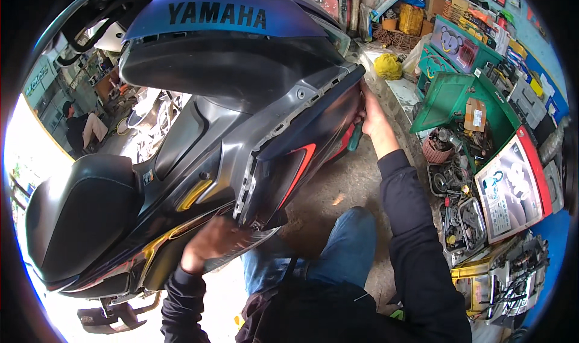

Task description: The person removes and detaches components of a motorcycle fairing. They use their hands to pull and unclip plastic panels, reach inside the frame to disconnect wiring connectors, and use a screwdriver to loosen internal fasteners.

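Observation:
A scooter with a black seat [81, 213] and a blue-purple front cover [223, 11] stands before me, at the left and centre. Its dark side panel [301, 144], marked with a red stripe, shows a gap along its upper edge, where clips are visible. At the panel's front end is my right hand [375, 123], its fingers curled and partly hidden by the edge. From that hand juts a green-handled tool [354, 138], whose tip I cannot see. My left hand [218, 242], smeared by motion, is at the panel's rear lower corner, near the footboard [247, 248].
To the right, an opened green metal toolbox [443, 105] stands among trays of tools [464, 222] and a red-edged box [512, 186]. A yellow crate [473, 283] is at the lower right. Far left, another person [84, 129] sits low. A yellow bag [388, 67] lies beyond the scooter.

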Tool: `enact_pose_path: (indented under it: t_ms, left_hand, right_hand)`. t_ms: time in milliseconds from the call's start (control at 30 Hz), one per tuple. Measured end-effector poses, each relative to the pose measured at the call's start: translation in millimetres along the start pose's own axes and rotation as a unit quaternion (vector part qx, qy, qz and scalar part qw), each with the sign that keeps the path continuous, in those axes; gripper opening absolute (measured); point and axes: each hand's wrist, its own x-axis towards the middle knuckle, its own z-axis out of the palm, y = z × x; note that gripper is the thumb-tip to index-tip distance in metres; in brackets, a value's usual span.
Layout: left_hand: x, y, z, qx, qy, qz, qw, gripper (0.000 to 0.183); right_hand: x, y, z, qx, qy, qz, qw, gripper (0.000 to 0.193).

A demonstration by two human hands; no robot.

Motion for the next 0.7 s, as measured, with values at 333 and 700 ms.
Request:
enact_pose_path:
  t_ms: [333,700]
  left_hand:
    - [30.4,167.4,-7.4,0.193,0.353,0.245,0.882,0.033]
    - [58.5,179.3,-21.9,0.366,0.285,0.377,0.802,0.040]
  right_hand:
    - [-11.4,-7.9,5.4,0.023,0.013,-0.006,1.000,0.053]
    - [3.3,6.3,-7.6,0.075,-0.047,-0.032,0.996,0.058]
